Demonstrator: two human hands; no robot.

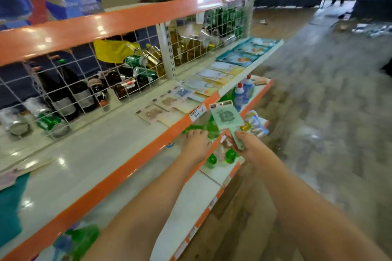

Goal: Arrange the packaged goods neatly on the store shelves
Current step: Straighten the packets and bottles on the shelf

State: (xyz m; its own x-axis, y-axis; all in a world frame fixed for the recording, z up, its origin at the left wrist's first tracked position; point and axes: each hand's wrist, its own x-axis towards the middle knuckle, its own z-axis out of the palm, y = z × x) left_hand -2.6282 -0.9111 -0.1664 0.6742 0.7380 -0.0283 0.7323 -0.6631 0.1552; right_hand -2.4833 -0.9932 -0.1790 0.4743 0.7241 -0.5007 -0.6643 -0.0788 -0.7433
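Note:
My right hand (247,144) grips a flat pale-green packet (226,117) by its lower edge and holds it tilted up in front of the shelf's orange edge. My left hand (196,142) reaches under the middle shelf (106,144), fingers spread towards green bottles (212,127) on the lower shelf; whether it touches them I cannot tell. Flat pink and yellow packets (169,104) lie in an overlapping row along the middle shelf, with blue packets (246,53) further right.
A white wire grid (70,82) backs the shelf, with dark bottles and green cans behind it. White bottles with red caps (244,91) stand on the lower shelf. Wood-pattern floor (318,101) lies to the right. A person stands far off at the top right.

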